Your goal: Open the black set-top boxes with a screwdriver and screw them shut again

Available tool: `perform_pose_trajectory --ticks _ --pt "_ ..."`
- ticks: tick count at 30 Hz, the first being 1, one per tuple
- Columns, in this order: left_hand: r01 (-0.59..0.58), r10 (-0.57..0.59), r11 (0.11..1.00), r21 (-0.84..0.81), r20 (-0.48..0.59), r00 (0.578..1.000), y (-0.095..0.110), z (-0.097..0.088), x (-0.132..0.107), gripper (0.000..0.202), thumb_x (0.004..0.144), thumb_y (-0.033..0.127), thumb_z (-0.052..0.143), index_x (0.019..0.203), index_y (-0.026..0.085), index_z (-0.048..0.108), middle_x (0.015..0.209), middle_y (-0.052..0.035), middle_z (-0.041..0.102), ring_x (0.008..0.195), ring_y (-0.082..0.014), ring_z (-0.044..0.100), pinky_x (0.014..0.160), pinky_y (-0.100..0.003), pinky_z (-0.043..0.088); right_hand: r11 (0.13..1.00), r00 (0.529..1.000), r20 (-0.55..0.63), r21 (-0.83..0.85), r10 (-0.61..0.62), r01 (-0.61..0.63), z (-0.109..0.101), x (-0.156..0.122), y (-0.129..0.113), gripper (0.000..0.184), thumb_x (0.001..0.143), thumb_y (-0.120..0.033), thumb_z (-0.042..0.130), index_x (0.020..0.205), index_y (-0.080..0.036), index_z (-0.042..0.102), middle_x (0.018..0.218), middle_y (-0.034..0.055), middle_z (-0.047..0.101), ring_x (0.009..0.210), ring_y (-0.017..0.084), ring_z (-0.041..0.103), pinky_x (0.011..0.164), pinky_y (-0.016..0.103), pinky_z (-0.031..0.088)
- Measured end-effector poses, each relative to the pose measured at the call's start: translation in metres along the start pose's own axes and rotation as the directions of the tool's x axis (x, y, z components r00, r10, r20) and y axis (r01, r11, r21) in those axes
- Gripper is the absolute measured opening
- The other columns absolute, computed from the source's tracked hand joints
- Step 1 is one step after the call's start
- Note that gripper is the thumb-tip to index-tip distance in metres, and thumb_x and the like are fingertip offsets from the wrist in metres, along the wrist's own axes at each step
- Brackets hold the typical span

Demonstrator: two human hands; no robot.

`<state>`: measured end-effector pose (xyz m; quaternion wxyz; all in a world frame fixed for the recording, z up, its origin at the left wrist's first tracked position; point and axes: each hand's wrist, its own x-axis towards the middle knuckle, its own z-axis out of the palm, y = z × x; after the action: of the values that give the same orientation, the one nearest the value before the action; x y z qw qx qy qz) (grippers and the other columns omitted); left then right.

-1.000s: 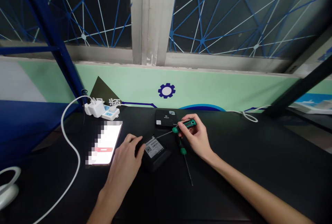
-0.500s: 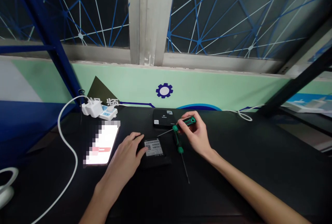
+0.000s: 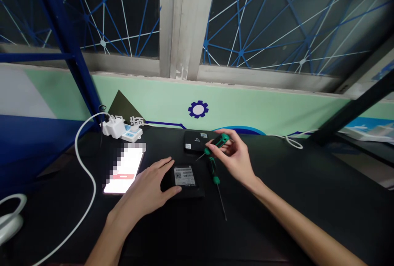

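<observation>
My left hand [image 3: 150, 188] lies with fingers stretched out on the left side of a small black box [image 3: 184, 180] with a white label, which sits flat on the black table [image 3: 277, 200]. My right hand [image 3: 234, 157] pinches a green-handled screwdriver [image 3: 215, 143], whose thin shaft points down and left toward the box. A second green-handled screwdriver [image 3: 216, 182] lies on the table just right of the box. Another black box [image 3: 194, 140] sits behind, partly covered by my right hand.
A lit phone [image 3: 124, 168] lies left of my left hand. A white power strip with a charger [image 3: 121, 130] sits at the back left, and its white cable [image 3: 83, 171] curves forward. A white object [image 3: 9, 221] is at the far left edge. A green wall runs behind the table.
The labelled box, propped up on one edge a second ago, now lies flat, and my left hand has spread over its left side. My right hand with the screwdriver rose slightly.
</observation>
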<state>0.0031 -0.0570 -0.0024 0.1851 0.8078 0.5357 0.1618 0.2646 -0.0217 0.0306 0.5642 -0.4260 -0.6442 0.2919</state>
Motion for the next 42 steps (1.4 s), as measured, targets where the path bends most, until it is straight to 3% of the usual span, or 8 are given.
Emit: perform_pose_trajectory --ticks 3,10,15,26,36,42 --pt "-0.013 0.013 1.0 -0.028 0.002 1.0 -0.002 0.002 0.001 0.067 0.09 0.053 0.058 0.15 0.03 0.041 0.158 -0.0037 0.038 0.141 -0.027 0.043 0.111 -0.04 0.04 0.996 0.992 0.095 0.036 0.078 -0.082 0.008 0.007 -0.001 0.034 0.078 -0.044 0.077 0.1 -0.02 0.066 0.082 0.0047 0.072 0.067 0.019 0.066 0.063 0.033 0.057" --pt "0.004 -0.004 1.0 -0.025 -0.001 1.0 0.001 0.004 0.002 0.063 0.094 0.054 0.054 0.151 0.031 0.04 0.16 -0.0016 0.036 0.142 -0.0273 0.042 0.111 -0.04 0.041 0.994 0.976 0.209 0.075 0.067 -0.084 0.026 0.009 0.023 0.033 0.087 -0.05 0.067 0.096 -0.018 0.066 0.078 0.0049 0.072 0.061 0.016 0.065 0.057 0.028 0.055" --pt "-0.015 0.015 1.0 -0.002 -0.019 1.0 0.001 0.007 0.002 0.062 0.095 0.053 0.051 0.152 0.03 0.038 0.159 -0.0015 0.038 0.142 -0.0254 0.042 0.111 -0.039 0.041 0.985 0.986 0.16 0.156 0.049 -0.075 0.035 0.001 0.036 0.03 0.091 -0.048 0.063 0.096 -0.019 0.063 0.07 0.0011 0.067 0.055 0.012 0.059 0.054 0.025 0.05" --pt "-0.024 0.024 0.999 0.03 -0.023 0.999 0.004 0.007 0.0 0.059 0.099 0.051 0.043 0.153 0.031 0.034 0.16 -0.0016 0.035 0.139 -0.0266 0.046 0.108 -0.04 0.044 0.976 0.986 0.164 0.204 0.042 -0.075 0.036 0.001 0.038 0.026 0.094 -0.045 0.06 0.095 -0.019 0.06 0.069 -0.0001 0.064 0.053 0.011 0.056 0.053 0.024 0.048" --pt "-0.055 0.058 0.997 0.061 -0.057 0.997 0.002 0.012 0.0 0.061 0.099 0.055 0.042 0.155 0.032 0.031 0.159 -0.0001 0.036 0.138 -0.027 0.048 0.108 -0.041 0.044 0.99 0.975 0.221 0.134 0.023 -0.053 0.029 0.0 0.036 0.032 0.094 -0.048 0.058 0.105 -0.018 0.062 0.075 0.0023 0.066 0.059 0.013 0.061 0.056 0.026 0.053" --pt "-0.032 0.035 0.998 0.063 -0.044 0.998 0.003 0.011 0.0 0.064 0.099 0.056 0.041 0.155 0.028 0.031 0.16 0.0 0.035 0.142 -0.0238 0.042 0.112 -0.039 0.042 0.992 0.972 0.23 0.103 0.045 -0.071 0.026 0.002 0.033 0.033 0.087 -0.045 0.069 0.105 -0.017 0.066 0.076 0.0051 0.071 0.064 0.016 0.068 0.061 0.029 0.058"
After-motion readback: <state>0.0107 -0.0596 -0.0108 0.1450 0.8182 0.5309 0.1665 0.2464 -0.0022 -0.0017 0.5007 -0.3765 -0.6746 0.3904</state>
